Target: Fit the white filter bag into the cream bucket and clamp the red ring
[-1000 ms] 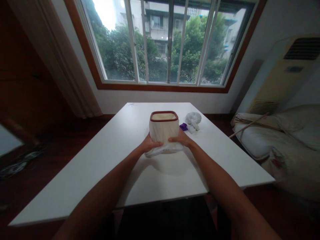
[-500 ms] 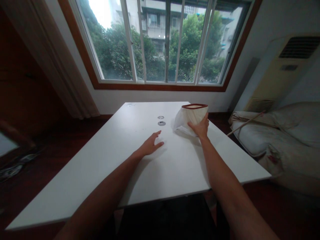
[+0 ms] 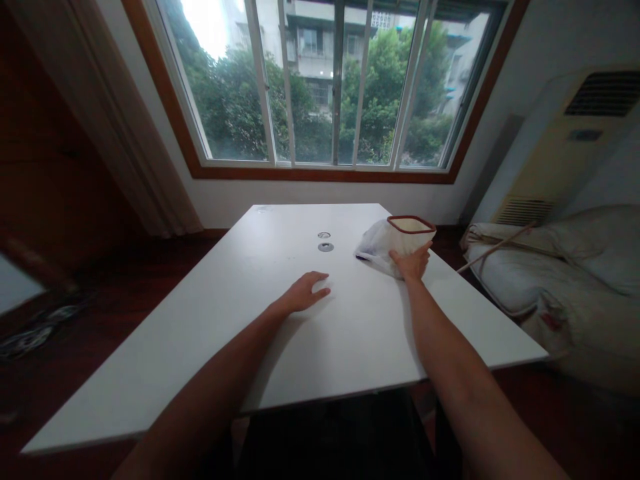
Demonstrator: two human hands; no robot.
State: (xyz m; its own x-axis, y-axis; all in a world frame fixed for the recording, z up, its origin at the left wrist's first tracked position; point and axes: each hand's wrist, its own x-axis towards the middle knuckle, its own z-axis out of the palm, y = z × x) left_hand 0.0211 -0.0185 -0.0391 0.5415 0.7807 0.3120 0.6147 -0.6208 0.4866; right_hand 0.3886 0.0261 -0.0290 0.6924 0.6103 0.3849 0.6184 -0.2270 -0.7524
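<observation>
A trash can [image 3: 406, 241] with a cream wall and a reddish-brown rim stands at the right side of the white table [image 3: 200, 347], its top tilted toward me. A translucent white plastic bag [image 3: 375, 243] hangs around its left side. My right hand [image 3: 414, 263] grips the can low on its near right side, with the thumb in front. Over the middle of the table hovers my left hand [image 3: 306, 292], thumb and fingers apart, with nothing in it. The inner bottom of the can is hidden.
A round metal grommet [image 3: 326, 247] and a second round fitting [image 3: 324, 235] are set in the tabletop. Large white sacks [image 3: 520, 273] with a stick on them lie right of the table. Cables [image 3: 40, 330] lie on the dark floor at left.
My right hand has moved the can slightly right and tilted its mouth toward me, so the opening shows more. My left hand stays near the same spot, its fingers a little lower.
</observation>
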